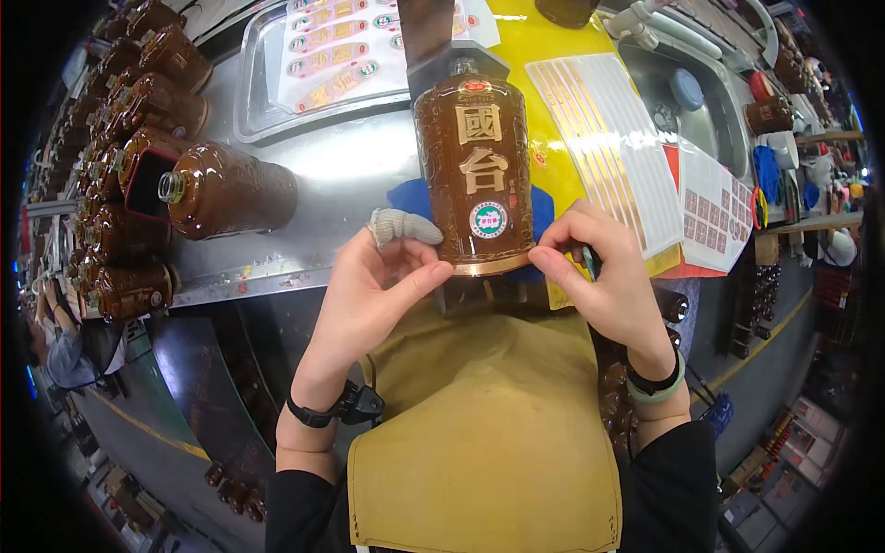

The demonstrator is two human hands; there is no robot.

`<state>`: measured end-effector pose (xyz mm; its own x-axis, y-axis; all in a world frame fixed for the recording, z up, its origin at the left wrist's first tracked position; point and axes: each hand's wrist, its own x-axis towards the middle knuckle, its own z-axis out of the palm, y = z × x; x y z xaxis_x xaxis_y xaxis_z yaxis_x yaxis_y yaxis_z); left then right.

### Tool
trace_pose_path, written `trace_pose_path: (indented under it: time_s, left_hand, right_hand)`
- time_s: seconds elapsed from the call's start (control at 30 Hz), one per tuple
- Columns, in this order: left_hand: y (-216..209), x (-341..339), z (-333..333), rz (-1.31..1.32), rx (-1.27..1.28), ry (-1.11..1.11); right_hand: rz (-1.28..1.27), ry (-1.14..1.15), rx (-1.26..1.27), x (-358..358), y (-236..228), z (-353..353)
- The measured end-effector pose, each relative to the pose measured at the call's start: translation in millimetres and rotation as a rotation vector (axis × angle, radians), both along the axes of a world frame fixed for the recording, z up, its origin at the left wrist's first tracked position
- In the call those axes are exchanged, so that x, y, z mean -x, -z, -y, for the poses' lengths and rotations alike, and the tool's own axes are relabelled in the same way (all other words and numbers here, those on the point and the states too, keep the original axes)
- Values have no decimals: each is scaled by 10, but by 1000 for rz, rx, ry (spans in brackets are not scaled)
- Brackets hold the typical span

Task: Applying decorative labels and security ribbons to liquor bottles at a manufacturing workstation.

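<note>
A brown glazed bottle [475,170] lies in front of me on a dark holder with blue pads, its neck pointing away. It carries raised gold lettering, a red emblem near the neck and a round green-and-white sticker [489,219]. Along its base runs a shiny gold strip [493,268]. My left hand [378,276] pinches the strip's left end, with a knitted fabric cover over a finger. At the right end, my right hand [595,263] pinches thumb against forefinger. A thin dark object [589,261], too small to name, is tucked in its curled fingers.
Another brown bottle [235,189] lies left, beside many stacked bottles [152,106]. A metal tray [253,83] holds sticker sheets [327,41]. Gold-strip sheets [604,138] lie on a yellow mat [516,32] at right, near a label sheet [714,207] and a sink [728,101].
</note>
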<state>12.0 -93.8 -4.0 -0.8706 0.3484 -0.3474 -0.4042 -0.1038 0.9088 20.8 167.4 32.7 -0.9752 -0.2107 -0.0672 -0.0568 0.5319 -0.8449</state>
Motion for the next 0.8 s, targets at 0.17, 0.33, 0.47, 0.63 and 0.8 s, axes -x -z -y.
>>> trace_pose_path:
  time_s: [0.17,0.33,0.47,0.63,0.8]
  left_hand:
    - [-49,-21,-72,-35,72,-41]
    - [-36,-37,-85,-53,48,-52]
    - [30,-45,-71,-40,0,-83]
    - [21,-64,-88,-31,0,-112]
    - [28,-66,-78,-48,-33,-105]
  right_hand:
    - [14,27,52,-17,48,33]
    - [32,64,36,-46,90,20]
    - [36,109,43,-81,108,16]
    - [5,116,73,-95,142,18]
    - [9,128,52,-97,160,19]
